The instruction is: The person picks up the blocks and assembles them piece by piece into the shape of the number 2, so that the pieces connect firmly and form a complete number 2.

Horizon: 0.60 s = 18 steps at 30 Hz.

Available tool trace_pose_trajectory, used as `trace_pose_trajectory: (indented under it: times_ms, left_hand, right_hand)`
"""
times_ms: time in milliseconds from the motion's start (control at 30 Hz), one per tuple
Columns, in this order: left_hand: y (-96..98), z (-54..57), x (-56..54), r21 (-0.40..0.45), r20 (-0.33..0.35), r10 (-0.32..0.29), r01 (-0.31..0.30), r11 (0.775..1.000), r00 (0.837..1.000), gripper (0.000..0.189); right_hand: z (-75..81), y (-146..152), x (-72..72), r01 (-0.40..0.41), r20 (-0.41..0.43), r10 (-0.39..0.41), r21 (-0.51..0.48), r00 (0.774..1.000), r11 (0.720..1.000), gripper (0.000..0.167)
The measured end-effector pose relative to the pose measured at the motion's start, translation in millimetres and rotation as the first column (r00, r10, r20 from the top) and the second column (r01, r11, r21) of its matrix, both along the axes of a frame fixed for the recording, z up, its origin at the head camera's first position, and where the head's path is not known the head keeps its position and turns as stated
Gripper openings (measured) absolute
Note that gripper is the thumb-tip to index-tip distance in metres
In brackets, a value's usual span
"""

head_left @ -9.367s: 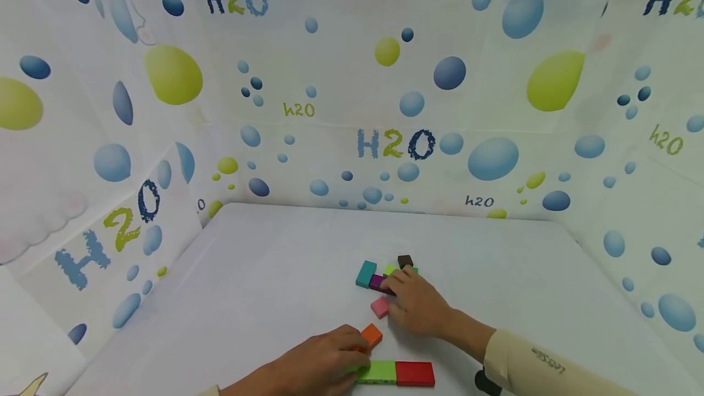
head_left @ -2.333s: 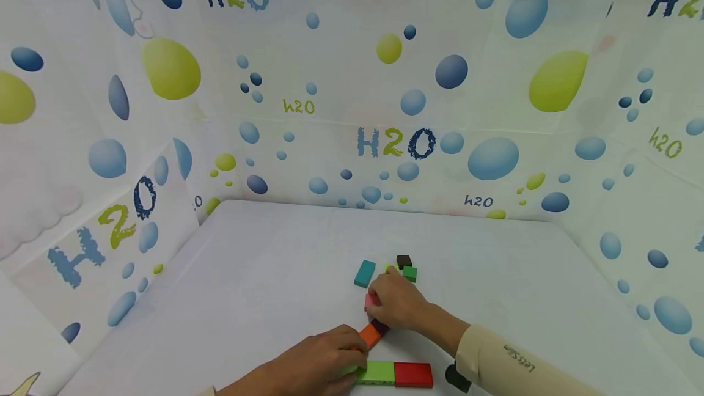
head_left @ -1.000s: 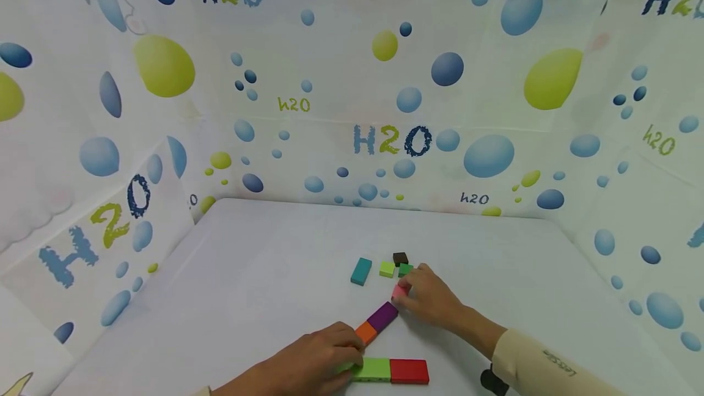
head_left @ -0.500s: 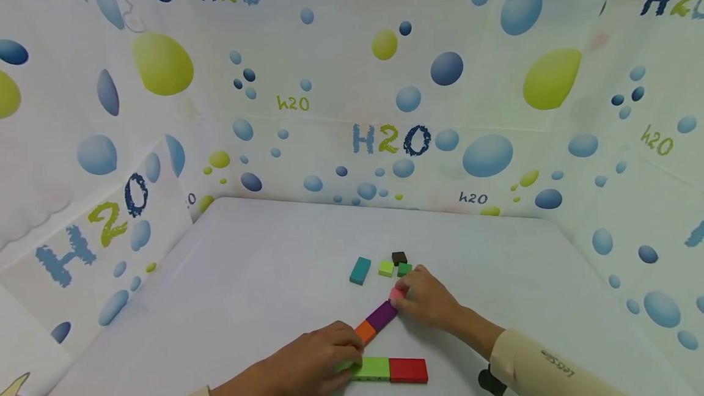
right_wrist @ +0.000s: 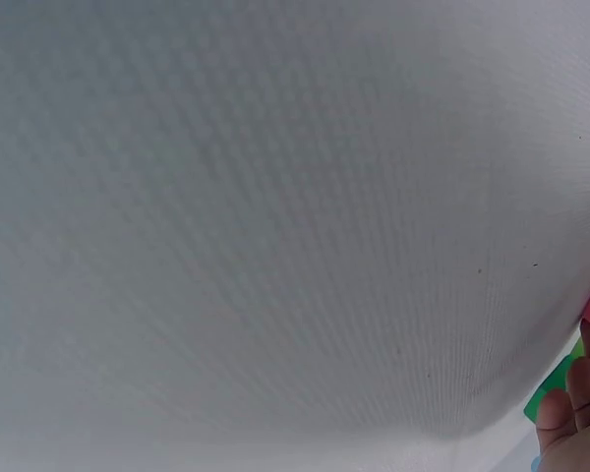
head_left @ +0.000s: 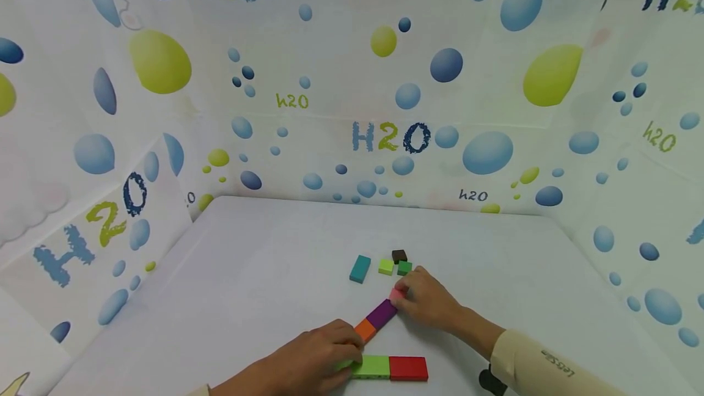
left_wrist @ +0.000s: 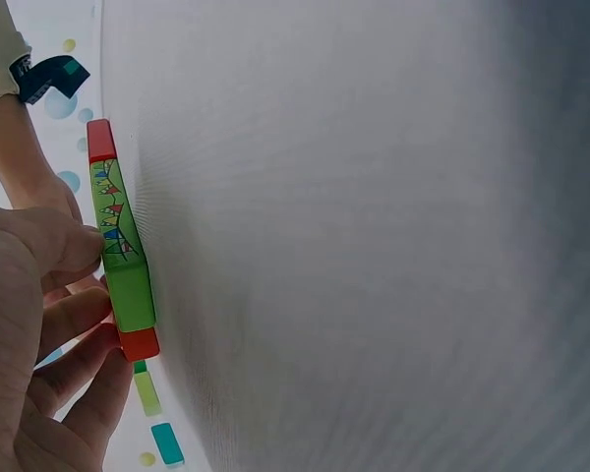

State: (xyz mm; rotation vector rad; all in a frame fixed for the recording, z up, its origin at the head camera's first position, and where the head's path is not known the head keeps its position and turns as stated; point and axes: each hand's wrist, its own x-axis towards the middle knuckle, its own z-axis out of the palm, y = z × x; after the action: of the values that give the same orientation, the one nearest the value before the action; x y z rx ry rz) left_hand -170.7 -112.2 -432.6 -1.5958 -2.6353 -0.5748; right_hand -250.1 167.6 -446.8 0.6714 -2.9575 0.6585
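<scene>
My left hand (head_left: 324, 353) rests at the near end of the blocks, its fingers bent around the left part of a light green block (head_left: 373, 368). In the left wrist view its fingertips also touch an orange block (left_wrist: 140, 344). A red block (head_left: 408, 369) abuts the green one on the right. From the orange block, a purple block (head_left: 381, 314) continues the slanting row toward a small pink block (head_left: 395, 295). The thumb and fingers of my right hand (head_left: 431, 299) pinch that pink block at the purple one's far end. My left hand hides the green block's left end.
Beyond the row lie a teal block (head_left: 360, 269), a small lime block (head_left: 386, 267), a green block (head_left: 404, 268) and a dark brown block (head_left: 399, 256). They stand on a white table (head_left: 264, 261), with bubble-printed sheeting (head_left: 330, 78) behind and at the sides.
The purple block has come from beside the teal block to the orange block's end. My right hand then moved the pink block to the purple one's far end. My left hand has stayed put.
</scene>
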Motion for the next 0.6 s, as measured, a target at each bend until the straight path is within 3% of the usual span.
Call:
trace_pose_trajectory:
  times_ms: [600]
  left_hand:
    - [-0.2, -1.1, -0.3, -0.001, -0.006, -0.004, 0.004, 1.0, 1.0, 0.016]
  right_hand:
    - [-0.6, -1.9, 1.1, 0.001, -0.027, -0.001, -0.025, 1.0, 1.0, 0.018]
